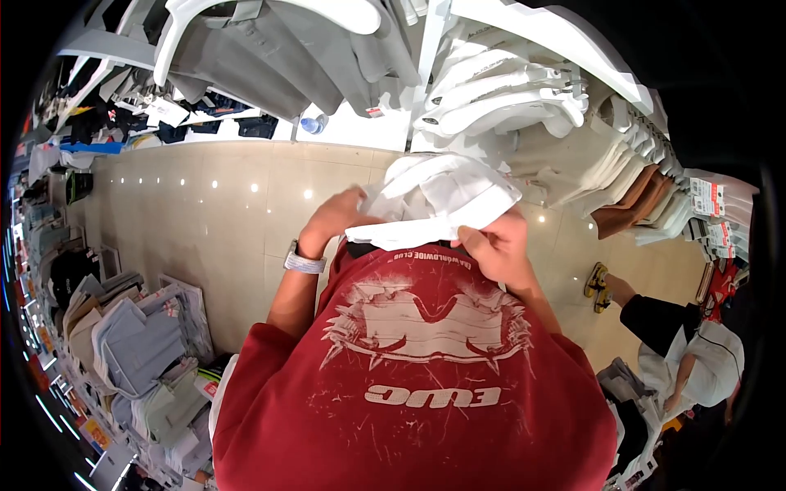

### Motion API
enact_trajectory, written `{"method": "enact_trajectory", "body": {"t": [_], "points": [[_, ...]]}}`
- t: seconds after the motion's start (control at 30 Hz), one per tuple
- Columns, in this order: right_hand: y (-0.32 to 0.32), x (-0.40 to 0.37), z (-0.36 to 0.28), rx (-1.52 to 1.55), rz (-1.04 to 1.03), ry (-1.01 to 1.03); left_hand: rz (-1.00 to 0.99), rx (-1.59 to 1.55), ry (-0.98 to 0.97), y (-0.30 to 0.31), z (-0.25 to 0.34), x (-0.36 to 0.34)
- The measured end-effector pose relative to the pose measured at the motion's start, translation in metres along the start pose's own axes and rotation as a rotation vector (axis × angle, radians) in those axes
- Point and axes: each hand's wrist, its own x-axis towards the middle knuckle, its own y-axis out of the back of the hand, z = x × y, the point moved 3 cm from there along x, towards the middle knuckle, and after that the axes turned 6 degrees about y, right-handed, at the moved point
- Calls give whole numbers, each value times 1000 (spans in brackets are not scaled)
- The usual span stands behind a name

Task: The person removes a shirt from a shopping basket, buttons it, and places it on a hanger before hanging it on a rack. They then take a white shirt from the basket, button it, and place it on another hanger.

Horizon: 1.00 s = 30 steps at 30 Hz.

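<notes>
Single view inspected; it is taken from my own head. The camera faces forward and steeply down, across my red shirt (409,442), which fills the lower middle at close range. My left fingers (350,200) and right fingers (475,244) appear near mid-frame, somewhat farther from the lens. The tiled floor (205,229) lies below and beyond them, with hanging grey clothes (270,61) along the upper edge. Field very wide, bowed at the sides, dark at the corners.

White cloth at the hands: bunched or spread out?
Bunched: the white cloth shows overlapping folds between the left hand and the right hand.
</notes>
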Motion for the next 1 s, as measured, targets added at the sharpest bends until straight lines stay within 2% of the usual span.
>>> {"method": "enact_trajectory", "body": {"t": [0.07, 0.13, 0.2, 0.27, 0.33, 0.43, 0.47, 0.5, 0.53, 0.57, 0.6, 0.67, 0.7, 0.73, 0.77, 0.8, 0.83, 0.9, 0.93, 1.0], "points": [[6, -3, 0, -9, -28, 61, -343, 94, 7, -17, 1, 9], [10, -10, 0, 17, -31, -12, -352, 164, -34, -19, 10, 10], [13, -17, 4, 9, -30, -45, -94, 258, 25, -10, 20, 5], [14, -20, 8, -40, -28, -15, -94, 311, 76, -4, 22, 13], [18, -25, 12, -66, -24, 3, 217, 385, 15, 11, 21, 17], [27, -33, 17, -51, -16, -10, 327, 468, 11, 31, 28, 14], [31, -36, 20, 6, -5, -156, 330, 467, 14, 36, 38, 13], [34, -40, 25, 63, 5, -303, 183, -35, 27, 38, 48, 11], [39, -41, 31, 65, 0, -302, 30, -536, 38, 38, 60, 8], [43, -41, 41, 36, -62, -271, 36, -762, 46, 38, 74, 5], [49, -40, 52, 7, -123, -237, 43, -762, 49, 37, 82, 4], [77, -39, 73, -36, -278, -317, 121, -1020, 74, 38, 91, 3], [103, -48, 105, -112, -310, -405, 148, -986, 82, 39, 97, -2], [132, -51, 135, -209, -148, -432, 161, -991, 89, 36, 102, -5], [158, -48, 156, -305, 13, -455, 185, -918, 9, 33, 110, -9], [180, -32, 153, -345, 121, -518, 210, -841, -67, 29, 119, -13], [203, -20, 167, -564, 179, -365, 233, -811, -52, 24, 126, -18], [240, 0, 193, -836, 260, -183, 247, -786, -26, 18, 129, -24], [251, 10, 204, -824, 244, -177, 254, -787, 2, 17, 132, -27], [268, 27, 215, -1094, 272, -51, 307, -773, 24, 21, 130, -33]]}}
